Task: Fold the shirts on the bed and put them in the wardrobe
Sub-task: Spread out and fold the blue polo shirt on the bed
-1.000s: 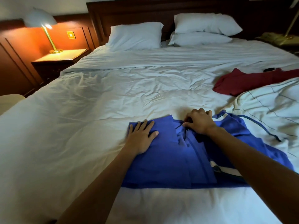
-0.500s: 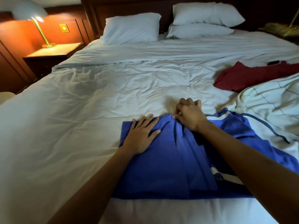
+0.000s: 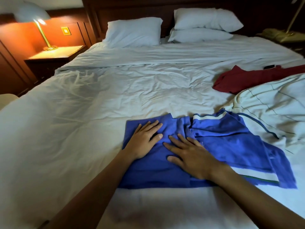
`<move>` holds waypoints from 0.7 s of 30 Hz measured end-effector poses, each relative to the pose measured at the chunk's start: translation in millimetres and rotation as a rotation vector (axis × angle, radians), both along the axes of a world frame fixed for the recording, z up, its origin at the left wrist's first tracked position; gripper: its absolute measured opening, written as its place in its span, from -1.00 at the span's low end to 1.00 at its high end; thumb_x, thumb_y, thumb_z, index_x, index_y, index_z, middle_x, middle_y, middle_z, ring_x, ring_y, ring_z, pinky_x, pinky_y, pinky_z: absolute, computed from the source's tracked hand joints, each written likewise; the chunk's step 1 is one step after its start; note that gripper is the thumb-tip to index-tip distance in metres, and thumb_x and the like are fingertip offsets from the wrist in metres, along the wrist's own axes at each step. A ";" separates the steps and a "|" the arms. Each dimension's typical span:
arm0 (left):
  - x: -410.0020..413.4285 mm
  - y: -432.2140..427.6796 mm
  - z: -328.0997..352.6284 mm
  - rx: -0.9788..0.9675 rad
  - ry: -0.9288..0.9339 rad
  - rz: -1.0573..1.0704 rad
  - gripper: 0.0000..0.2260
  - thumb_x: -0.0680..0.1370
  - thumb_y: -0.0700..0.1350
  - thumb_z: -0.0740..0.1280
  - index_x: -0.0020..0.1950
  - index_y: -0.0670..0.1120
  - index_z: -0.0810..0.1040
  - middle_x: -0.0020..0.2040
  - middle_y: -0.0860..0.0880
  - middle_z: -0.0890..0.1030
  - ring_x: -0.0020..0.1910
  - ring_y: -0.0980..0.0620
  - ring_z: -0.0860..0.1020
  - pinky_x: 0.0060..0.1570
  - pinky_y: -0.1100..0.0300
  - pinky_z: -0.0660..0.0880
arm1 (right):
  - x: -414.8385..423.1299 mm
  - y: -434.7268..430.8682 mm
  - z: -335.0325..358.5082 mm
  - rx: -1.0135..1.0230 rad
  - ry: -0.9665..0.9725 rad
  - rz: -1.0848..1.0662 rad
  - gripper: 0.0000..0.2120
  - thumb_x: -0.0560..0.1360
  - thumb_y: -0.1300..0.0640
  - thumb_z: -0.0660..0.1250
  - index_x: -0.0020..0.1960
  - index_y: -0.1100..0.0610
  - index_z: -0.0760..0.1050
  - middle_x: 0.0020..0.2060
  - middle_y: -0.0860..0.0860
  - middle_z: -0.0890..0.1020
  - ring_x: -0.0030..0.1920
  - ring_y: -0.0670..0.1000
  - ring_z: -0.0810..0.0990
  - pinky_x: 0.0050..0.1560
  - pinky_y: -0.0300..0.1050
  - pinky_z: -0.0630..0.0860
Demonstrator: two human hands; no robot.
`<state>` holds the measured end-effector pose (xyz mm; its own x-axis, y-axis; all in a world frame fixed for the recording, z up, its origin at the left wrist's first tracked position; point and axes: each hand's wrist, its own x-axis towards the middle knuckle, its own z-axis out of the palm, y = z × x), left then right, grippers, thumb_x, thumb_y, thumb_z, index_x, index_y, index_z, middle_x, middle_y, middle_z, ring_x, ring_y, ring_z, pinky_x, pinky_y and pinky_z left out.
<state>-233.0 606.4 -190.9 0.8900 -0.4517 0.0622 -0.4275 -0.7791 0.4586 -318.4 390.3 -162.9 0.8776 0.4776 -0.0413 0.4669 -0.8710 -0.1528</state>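
A lit brass lamp (image 3: 32, 12) stands on a wooden nightstand (image 3: 56, 55) beside a dark headboard (image 3: 132, 12).

Bed (image 3: 115, 96): white cover, much wrinkled in middle. At head end: single pillow (image 3: 133, 32) at left, stacked pillows (image 3: 206, 19) at right. Near front edge: blue shirt (image 3: 231, 142), lying flat, left side folded in. Just beside at right: white shirt (image 3: 272, 103) with thin dark lines, crumpled, touching blue one. Behind it: red shirt (image 3: 244, 80), small dark object (image 3: 269, 66) at its far edge.

Three shirts (image 3: 222, 139) (image 3: 244, 80) (image 3: 272, 100), three pillows (image 3: 132, 32) (image 3: 206, 19) (image 3: 199, 36), two hands (image 3: 142, 142) (image 3: 193, 157), one lamp (image 3: 33, 14).
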 end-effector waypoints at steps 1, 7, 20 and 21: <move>-6.7 2.7 1.2 0.014 0.014 -0.016 -0.54 0.69 0.14 0.11 0.60 0.21 0.13 0.62 0.18 0.07 0.61 0.12 -0.05 0.58 -0.02 -0.14 | -7.4 -7.0 -7.1 -0.043 -0.022 -0.003 -0.19 0.49 -0.41 -0.41 0.58 -0.13 0.13 0.58 -0.10 0.15 0.59 0.01 0.03 0.52 -0.01 -0.12; -37.1 15.0 10.6 0.225 0.095 0.041 -0.52 0.63 0.31 0.02 0.57 0.35 0.10 0.61 0.26 0.05 0.62 0.07 -0.05 0.57 -0.07 -0.14 | -19.3 -45.5 34.4 0.238 0.161 -0.103 -0.64 0.62 -0.16 0.15 0.25 -0.05 0.58 0.26 -0.09 0.60 0.30 -0.04 0.51 0.32 -0.03 0.39; -55.5 -21.1 13.6 0.250 0.145 0.154 -0.51 0.59 0.40 -0.07 0.52 0.48 -0.07 0.64 0.19 -0.12 0.62 -0.13 -0.18 0.47 -0.34 -0.31 | -5.0 -164.0 27.6 0.173 0.079 -1.136 -0.23 0.51 -0.45 0.04 0.54 0.01 0.21 0.45 0.30 0.28 0.47 0.32 0.19 0.45 0.20 0.06; -56.3 -20.8 12.5 0.246 0.138 0.158 -0.51 0.59 0.40 -0.07 0.53 0.47 -0.06 0.64 0.19 -0.11 0.62 -0.11 -0.18 0.48 -0.33 -0.31 | -6.1 -162.6 26.9 0.136 0.046 -1.161 -0.23 0.50 -0.46 0.02 0.52 0.00 0.23 0.46 0.30 0.26 0.47 0.31 0.16 0.45 0.20 0.04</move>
